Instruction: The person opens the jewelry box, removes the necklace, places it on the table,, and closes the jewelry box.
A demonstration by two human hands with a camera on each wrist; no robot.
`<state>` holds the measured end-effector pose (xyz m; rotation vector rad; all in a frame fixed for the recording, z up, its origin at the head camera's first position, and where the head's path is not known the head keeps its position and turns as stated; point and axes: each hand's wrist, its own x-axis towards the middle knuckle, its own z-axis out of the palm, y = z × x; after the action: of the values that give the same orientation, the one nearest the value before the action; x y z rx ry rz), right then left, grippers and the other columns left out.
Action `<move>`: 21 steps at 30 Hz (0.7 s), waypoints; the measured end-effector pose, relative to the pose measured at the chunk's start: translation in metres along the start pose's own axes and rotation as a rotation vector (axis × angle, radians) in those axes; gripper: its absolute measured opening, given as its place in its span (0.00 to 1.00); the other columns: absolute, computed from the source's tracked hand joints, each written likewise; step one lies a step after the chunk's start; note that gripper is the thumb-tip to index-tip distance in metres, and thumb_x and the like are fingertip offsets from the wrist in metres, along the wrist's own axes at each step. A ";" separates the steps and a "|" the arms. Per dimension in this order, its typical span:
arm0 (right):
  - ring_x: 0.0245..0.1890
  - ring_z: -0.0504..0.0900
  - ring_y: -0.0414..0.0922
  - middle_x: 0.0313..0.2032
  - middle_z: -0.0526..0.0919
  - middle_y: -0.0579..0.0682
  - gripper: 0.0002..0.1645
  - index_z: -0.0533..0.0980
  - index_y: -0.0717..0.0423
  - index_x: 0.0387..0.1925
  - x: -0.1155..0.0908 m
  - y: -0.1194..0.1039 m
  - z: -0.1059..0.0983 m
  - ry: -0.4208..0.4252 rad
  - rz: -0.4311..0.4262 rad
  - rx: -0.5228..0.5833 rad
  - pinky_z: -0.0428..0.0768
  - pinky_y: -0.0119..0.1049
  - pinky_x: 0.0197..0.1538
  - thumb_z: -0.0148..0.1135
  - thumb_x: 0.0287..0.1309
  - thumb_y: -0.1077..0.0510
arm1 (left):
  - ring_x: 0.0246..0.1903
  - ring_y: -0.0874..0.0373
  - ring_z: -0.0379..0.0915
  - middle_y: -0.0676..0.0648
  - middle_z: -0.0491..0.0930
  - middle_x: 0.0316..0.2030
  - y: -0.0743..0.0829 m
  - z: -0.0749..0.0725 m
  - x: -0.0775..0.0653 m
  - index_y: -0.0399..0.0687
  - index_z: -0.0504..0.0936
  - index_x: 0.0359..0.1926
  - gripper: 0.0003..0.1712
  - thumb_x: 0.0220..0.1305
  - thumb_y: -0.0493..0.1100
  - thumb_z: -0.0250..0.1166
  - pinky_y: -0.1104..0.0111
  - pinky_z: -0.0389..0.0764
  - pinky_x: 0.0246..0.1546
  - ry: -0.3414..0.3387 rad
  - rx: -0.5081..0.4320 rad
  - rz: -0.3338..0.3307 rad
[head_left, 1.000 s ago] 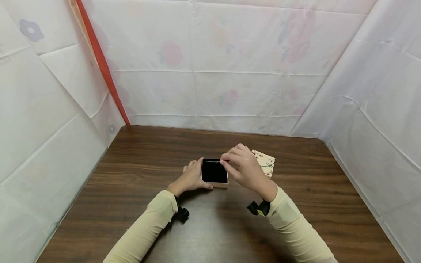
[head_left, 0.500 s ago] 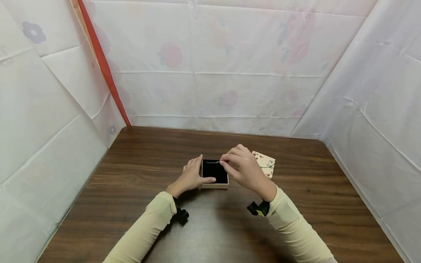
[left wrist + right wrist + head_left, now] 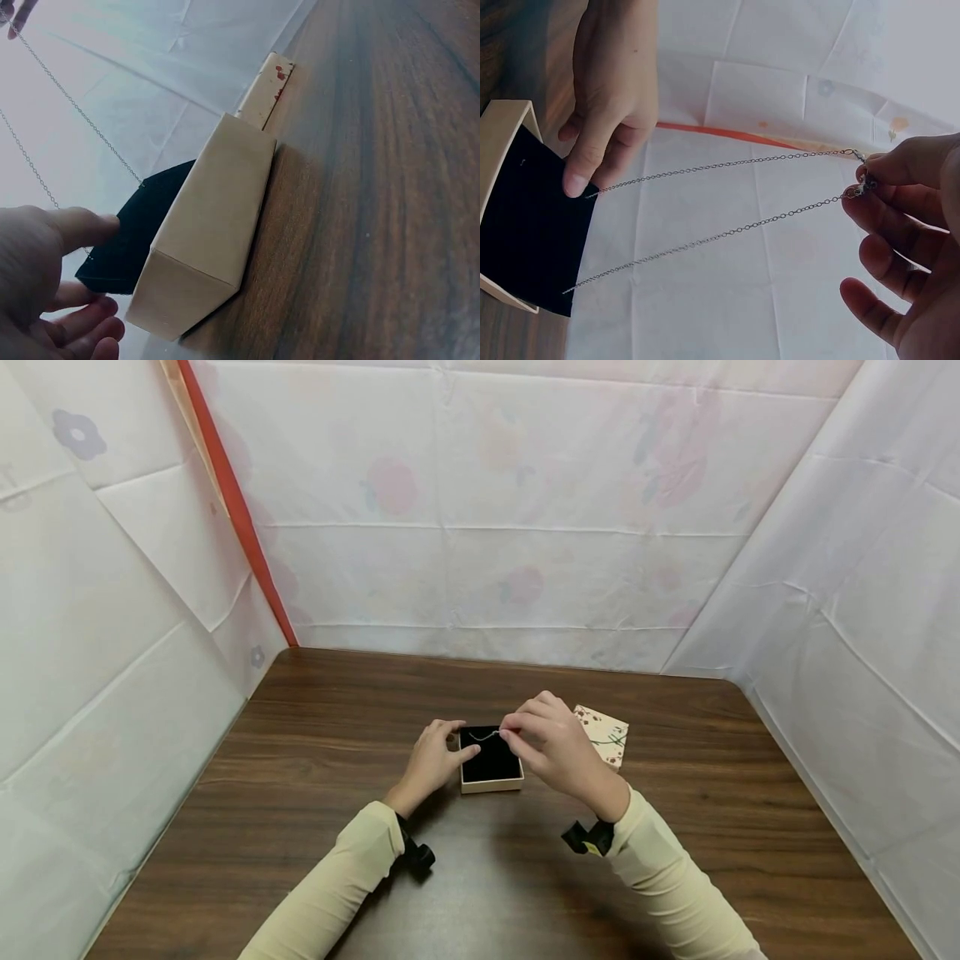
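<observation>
A small cream cardboard box (image 3: 491, 786) sits on the table with a black velvety pad (image 3: 150, 214) inside, one side of the pad tilted up above the rim. My left hand (image 3: 429, 762) pinches the raised edge of this pad, thumb on its face and fingers beneath. From two spots near that edge runs a thin silver chain necklace (image 3: 780, 157). Its clasp end is pinched between thumb and forefinger of my right hand (image 3: 911, 217), and the two strands stretch out fairly straight from pad to fingertips.
The box's lid (image 3: 606, 737), cream with printed flowers and green stems, lies to the right behind my right hand. Brown wood-grain table (image 3: 345, 710) surrounds the box. White printed cloth walls (image 3: 480, 568) stand at the back and sides.
My left hand has shifted from gripping the box's side to the pad's far left edge, its thumb moving over the pad. The right hand holds the chain nearly still.
</observation>
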<state>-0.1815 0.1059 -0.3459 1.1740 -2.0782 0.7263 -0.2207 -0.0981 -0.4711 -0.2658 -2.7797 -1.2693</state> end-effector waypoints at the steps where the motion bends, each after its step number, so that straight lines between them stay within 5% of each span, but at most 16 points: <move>1: 0.30 0.73 0.43 0.26 0.83 0.46 0.04 0.84 0.57 0.28 0.000 0.000 0.000 -0.001 0.000 0.002 0.72 0.37 0.37 0.70 0.50 0.67 | 0.46 0.48 0.75 0.41 0.77 0.48 0.000 0.000 0.000 0.41 0.76 0.61 0.31 0.60 0.50 0.69 0.53 0.76 0.46 0.003 -0.004 -0.001; 11: 0.31 0.73 0.43 0.26 0.83 0.46 0.04 0.83 0.55 0.28 -0.002 0.000 0.002 -0.002 0.003 0.013 0.72 0.37 0.37 0.69 0.51 0.67 | 0.43 0.51 0.80 0.43 0.85 0.45 0.004 0.001 0.002 0.40 0.76 0.60 0.31 0.57 0.45 0.71 0.55 0.78 0.48 0.006 -0.053 -0.072; 21: 0.31 0.74 0.43 0.27 0.84 0.46 0.04 0.84 0.56 0.29 -0.001 -0.002 0.004 -0.007 -0.014 0.029 0.72 0.37 0.38 0.70 0.50 0.67 | 0.42 0.50 0.83 0.42 0.86 0.42 -0.001 0.001 0.007 0.42 0.82 0.52 0.20 0.60 0.45 0.70 0.56 0.80 0.47 0.041 -0.046 -0.065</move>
<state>-0.1808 0.1028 -0.3487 1.2076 -2.0697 0.7484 -0.2281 -0.0970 -0.4719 -0.1517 -2.7490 -1.3381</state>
